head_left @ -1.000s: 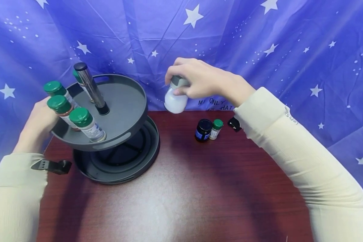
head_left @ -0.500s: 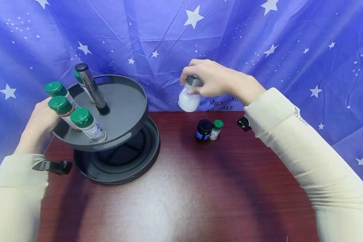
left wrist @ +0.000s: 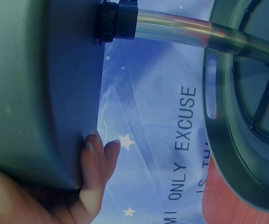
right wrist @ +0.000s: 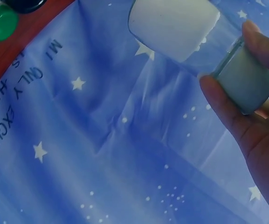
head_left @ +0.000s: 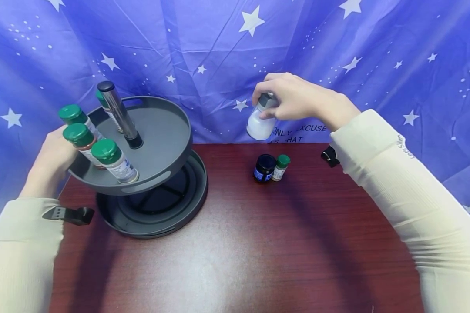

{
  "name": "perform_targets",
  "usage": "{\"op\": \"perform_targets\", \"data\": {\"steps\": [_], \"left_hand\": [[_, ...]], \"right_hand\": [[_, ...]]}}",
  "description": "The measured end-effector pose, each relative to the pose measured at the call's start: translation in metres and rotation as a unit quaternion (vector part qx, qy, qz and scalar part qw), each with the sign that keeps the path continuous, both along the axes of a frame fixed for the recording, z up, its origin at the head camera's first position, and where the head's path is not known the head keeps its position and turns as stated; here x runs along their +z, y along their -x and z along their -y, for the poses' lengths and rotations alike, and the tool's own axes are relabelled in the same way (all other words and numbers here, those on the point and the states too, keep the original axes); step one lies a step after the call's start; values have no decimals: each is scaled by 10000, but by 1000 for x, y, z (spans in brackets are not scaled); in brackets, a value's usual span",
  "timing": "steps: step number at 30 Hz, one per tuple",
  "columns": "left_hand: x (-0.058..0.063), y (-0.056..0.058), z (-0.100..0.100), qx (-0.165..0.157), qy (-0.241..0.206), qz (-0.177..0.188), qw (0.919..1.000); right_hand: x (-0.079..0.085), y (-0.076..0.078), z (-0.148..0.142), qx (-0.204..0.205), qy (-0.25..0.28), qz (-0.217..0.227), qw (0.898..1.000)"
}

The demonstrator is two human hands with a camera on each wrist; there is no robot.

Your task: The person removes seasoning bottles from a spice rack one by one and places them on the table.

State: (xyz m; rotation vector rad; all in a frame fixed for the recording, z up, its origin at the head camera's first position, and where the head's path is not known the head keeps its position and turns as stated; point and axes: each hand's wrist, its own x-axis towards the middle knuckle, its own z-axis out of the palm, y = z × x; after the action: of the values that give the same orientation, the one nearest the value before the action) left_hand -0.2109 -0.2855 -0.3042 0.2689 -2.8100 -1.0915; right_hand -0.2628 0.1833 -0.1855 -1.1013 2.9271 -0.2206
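My right hand pinches the grey lid of a clear jar of white contents, held tilted in the air at the back. In the right wrist view, thumb and fingers sit on either side of the lid. At the left, my left hand grips the edge of the upper tier of a dark grey two-tier turntable. The left wrist view shows the fingertips curled against the underside of that tier. Several green-capped spice bottles stand on the tier, around a metal post.
A black-lidded dark jar and a small green-capped bottle stand together near the back of the brown table. The turntable's lower tier rests on the table. Behind hangs a blue star-patterned cloth.
My right hand has carried the jar of white contents to the right, from beside the turntable to above the dark jar. My left hand has stayed on the tier's edge.
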Motion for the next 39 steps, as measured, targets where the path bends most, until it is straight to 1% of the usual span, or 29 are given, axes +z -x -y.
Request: {"op": "perform_targets", "data": {"steps": [6, 15, 18, 21, 25, 32, 35, 39], "left_hand": [[-1, 1, 2, -32, 55, -49, 10000], [-6, 3, 5, 101, -226, -178, 9995], [-6, 4, 5, 86, -181, -177, 9996], [-5, 4, 3, 43, -19, -162, 9999], [-5, 4, 3, -15, 110, -188, 9998], [-6, 2, 5, 44, -89, -210, 9997], [-6, 2, 6, 71, -178, -170, 9997], [-4, 2, 5, -2, -44, -118, 9999]], "right_hand": [[0, 6, -11, -246, -68, -49, 9997], [3, 11, -26, -531, -116, 23, 9985], [4, 12, -31, -577, -230, 44, 9981], [4, 14, -36, -622, -404, 65, 9972], [5, 17, -42, -752, -624, 221, 9950], [10, 24, -50, -1060, -840, 441, 9898], [10, 28, -55, -1187, -863, 631, 9872], [8, 32, -62, -1351, -963, 923, 9818]]}}
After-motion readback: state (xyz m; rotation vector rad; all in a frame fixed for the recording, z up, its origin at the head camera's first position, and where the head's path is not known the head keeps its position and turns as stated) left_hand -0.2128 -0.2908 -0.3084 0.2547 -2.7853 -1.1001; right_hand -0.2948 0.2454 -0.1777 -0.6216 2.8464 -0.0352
